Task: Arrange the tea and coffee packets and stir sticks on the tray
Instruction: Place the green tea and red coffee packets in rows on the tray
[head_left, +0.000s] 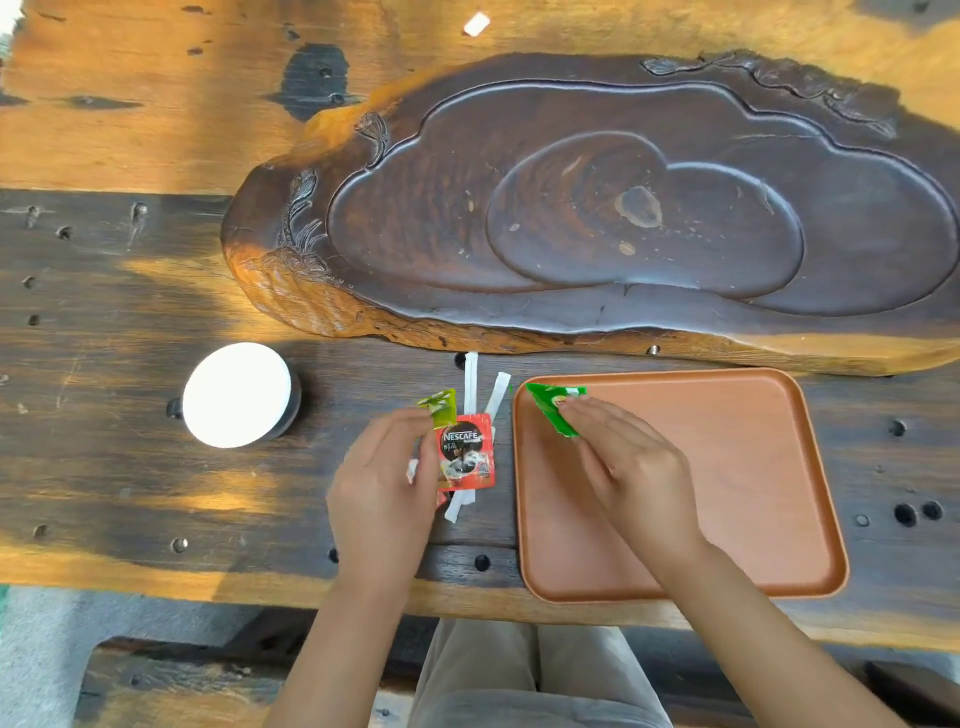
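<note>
An orange tray lies on the table at the front right. My right hand rests flat in its far left corner, fingers pressing a green tea packet onto the tray. Left of the tray lies a red Nescafe coffee packet on top of white paper-wrapped stir sticks. My left hand sits beside them, its fingertips pinching a yellow-green tea packet at the coffee packet's far left corner.
A large carved dark wooden tea board fills the table behind the tray. A round white-topped lid or coaster sits to the left. The table's front edge runs just below my wrists, with my lap beneath.
</note>
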